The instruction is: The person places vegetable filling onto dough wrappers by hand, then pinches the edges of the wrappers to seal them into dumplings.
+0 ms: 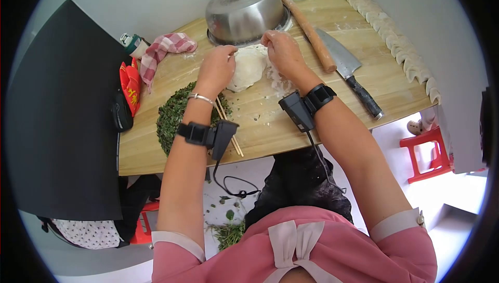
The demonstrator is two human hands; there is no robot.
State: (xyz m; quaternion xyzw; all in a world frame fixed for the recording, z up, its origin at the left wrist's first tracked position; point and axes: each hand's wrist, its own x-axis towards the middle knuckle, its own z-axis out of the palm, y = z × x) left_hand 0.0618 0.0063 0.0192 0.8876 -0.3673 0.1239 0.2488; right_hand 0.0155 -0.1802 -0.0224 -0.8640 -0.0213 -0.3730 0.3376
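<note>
A flat, pale sheet of dough (248, 69) lies on the floured wooden table between my hands. My left hand (218, 64) is closed at its upper left edge, with fingers pinched on the dough. At the upper right edge, my right hand (283, 51) is also closed, its fingertips pressed together on the dough's rim. Loose flour (279, 83) is scattered below my right hand. Chopped greens (176, 111) are heaped left of my left wrist, with a pair of chopsticks (236, 140) beside them.
An upturned metal bowl (241, 12) stands behind the dough. A rolling pin (309, 31) lies partly over a cleaver (340, 54) at right. Folded dumplings (387, 36) line the right edge. A checked cloth (163, 51) and red packet (130, 85) are left.
</note>
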